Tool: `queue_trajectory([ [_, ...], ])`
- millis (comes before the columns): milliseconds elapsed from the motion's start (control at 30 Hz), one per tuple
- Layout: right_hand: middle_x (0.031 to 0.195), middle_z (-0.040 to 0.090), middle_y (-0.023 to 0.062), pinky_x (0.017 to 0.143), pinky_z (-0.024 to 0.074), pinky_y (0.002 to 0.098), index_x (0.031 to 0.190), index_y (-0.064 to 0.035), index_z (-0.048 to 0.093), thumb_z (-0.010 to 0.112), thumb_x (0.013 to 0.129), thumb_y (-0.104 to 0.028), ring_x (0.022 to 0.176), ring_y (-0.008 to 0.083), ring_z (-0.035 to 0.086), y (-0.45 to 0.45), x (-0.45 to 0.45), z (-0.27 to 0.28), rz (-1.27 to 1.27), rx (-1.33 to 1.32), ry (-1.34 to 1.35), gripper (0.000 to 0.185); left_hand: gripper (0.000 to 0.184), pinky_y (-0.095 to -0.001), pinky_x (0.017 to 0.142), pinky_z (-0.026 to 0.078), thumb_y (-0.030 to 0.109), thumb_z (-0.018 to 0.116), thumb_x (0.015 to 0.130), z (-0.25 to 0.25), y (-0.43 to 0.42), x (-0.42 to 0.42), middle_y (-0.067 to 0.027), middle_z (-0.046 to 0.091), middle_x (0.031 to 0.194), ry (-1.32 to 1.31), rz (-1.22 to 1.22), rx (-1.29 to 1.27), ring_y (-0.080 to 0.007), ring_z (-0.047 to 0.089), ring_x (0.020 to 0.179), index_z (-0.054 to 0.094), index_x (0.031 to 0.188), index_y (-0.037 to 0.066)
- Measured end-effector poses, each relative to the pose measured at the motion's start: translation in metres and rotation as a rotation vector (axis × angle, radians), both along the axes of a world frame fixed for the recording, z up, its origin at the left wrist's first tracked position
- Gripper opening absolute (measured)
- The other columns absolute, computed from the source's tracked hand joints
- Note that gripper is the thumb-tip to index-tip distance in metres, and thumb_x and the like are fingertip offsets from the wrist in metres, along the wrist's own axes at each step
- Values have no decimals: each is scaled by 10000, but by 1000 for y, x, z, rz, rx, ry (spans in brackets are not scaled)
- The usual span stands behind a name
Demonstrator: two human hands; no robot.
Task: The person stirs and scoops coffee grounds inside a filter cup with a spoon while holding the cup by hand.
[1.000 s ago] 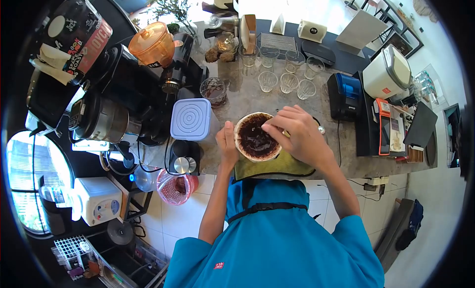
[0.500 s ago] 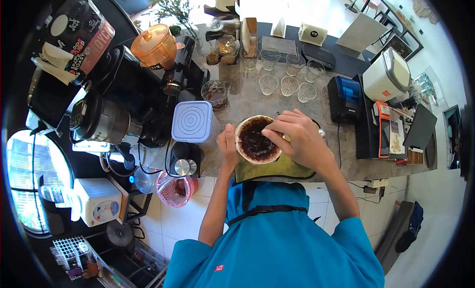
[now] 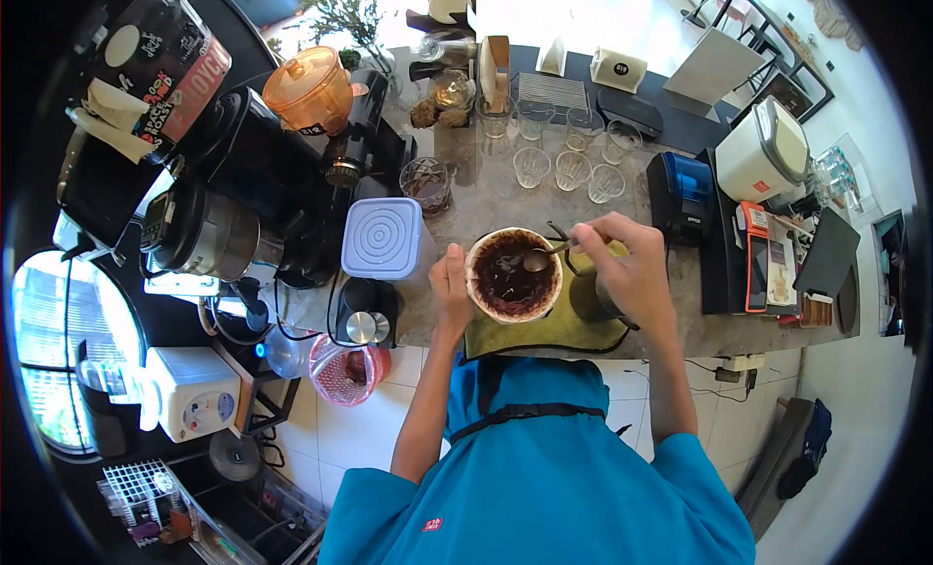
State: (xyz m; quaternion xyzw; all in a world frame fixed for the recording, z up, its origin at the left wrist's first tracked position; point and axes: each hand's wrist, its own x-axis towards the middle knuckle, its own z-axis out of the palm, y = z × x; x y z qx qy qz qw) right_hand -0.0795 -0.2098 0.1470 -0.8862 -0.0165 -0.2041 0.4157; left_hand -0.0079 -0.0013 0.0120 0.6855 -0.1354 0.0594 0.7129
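1. The left hand (image 3: 451, 281) is against the left side of the cup (image 3: 513, 317), fingers close together; I cannot tell whether it grips.
2. The right hand (image 3: 627, 259) pinches the spoon (image 3: 535, 261) by its handle, with the bowl of the spoon over the cup.
3. The cup is by the desk's near edge, its mouth facing up, with a dark, wet mass inside and stains around the inner wall.
4. A green cloth (image 3: 525, 340) lies along the near edge of the desk (image 3: 466, 191); a dark pot (image 3: 586, 298) is under the right hand, partly hidden.
5. Left of the cup is a lidded tub (image 3: 383, 237), with a glass of dark liquid (image 3: 426, 188) behind it.
6. Seven clear glasses (image 3: 572, 171) stand toward the far edge.
7. A printer (image 3: 677, 198) sits toward the right edge.
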Motion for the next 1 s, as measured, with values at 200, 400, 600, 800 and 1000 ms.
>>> queue_trajectory([
  [200, 704, 699, 39, 626, 441, 256, 889, 33, 736, 647, 969, -211, 659, 76, 577, -7, -8, -24, -169, 419, 96, 272, 544, -316, 516, 239, 336, 356, 1102, 0, -1, 0, 44, 346, 592, -4, -4, -22, -60, 305, 578, 338, 624, 79],
  [400, 731, 716, 46, 633, 443, 245, 907, 33, 740, 647, 980, -218, 660, 70, 571, -6, -8, -46, -205, 486, 76, 278, 546, -306, 509, 238, 338, 364, 1102, -3, 0, 0, 52, 376, 596, 3, -17, -46, -51, 321, 579, 365, 622, 77],
  [600, 740, 718, 51, 638, 446, 240, 908, 38, 740, 654, 983, -221, 666, 65, 573, -1, -13, -53, -254, 564, 67, 283, 533, -303, 515, 242, 333, 366, 1102, -6, 0, 0, 54, 378, 606, 14, 1, -40, -50, 318, 582, 376, 635, 77],
  [800, 758, 713, 55, 647, 454, 228, 953, 42, 738, 638, 997, -213, 682, 62, 585, 0, -18, -59, -260, 676, 11, 277, 535, -296, 517, 250, 332, 368, 1102, -3, 1, 1, 58, 375, 609, 0, -3, -28, -48, 324, 585, 375, 629, 81],
  [1000, 838, 712, 85, 717, 455, 226, 1009, 64, 723, 606, 1020, -176, 737, 94, 591, 1, -22, -56, -242, 865, -66, 267, 553, -305, 524, 277, 354, 364, 1106, -9, 3, 2, 39, 371, 605, -1, -8, -9, -67, 331, 596, 394, 639, 58],
])
